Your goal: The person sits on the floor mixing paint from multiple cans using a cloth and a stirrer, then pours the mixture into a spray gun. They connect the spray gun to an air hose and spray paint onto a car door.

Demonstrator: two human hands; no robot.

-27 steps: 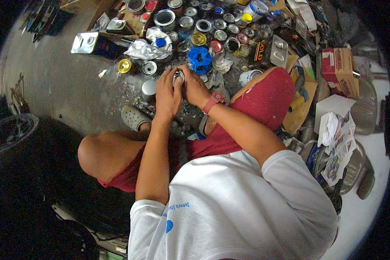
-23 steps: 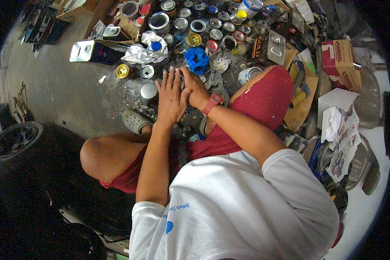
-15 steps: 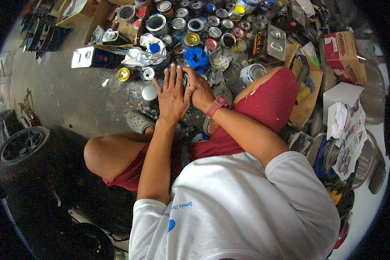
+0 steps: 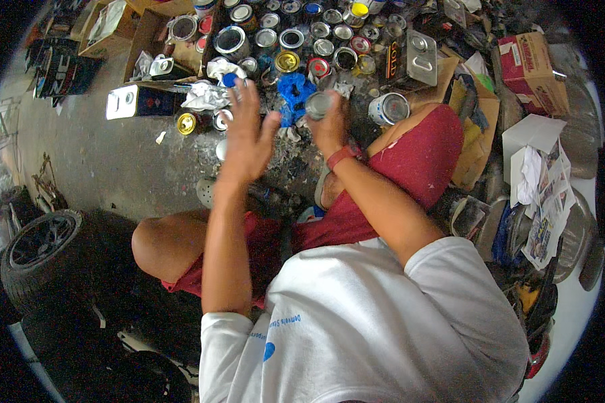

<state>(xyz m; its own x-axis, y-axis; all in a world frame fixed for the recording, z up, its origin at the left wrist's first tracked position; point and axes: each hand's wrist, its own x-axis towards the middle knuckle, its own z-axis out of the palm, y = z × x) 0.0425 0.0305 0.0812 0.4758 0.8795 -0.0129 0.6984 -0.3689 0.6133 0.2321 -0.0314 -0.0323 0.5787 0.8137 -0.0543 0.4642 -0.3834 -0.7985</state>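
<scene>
My right hand (image 4: 332, 129), with a red watch on its wrist, grips a small round metal can (image 4: 317, 105) by its side. The can's grey circular end faces up. My left hand (image 4: 246, 149) is apart from it, fingers spread and somewhat blurred, holding nothing. Partly behind that hand are a small silver can (image 4: 222, 120) and a white round disc (image 4: 220, 150) on the floor. A crumpled blue sheet (image 4: 294, 95) lies just beyond the held can. Nearby on the left stands a gold-topped can (image 4: 186, 123).
Several paint cans crowd the floor ahead, among them a large dark-topped can (image 4: 231, 41). A rectangular tin (image 4: 141, 102) lies at left beside white rags (image 4: 205, 96). Near my right knee stands a white can (image 4: 388, 109). A car wheel (image 4: 44, 242) is at left, a red carton (image 4: 528, 70) at right.
My left hand has come off the can and moved left, fingers spreading. My right hand has carried the can a little right and away from me. The view has shifted slightly.
</scene>
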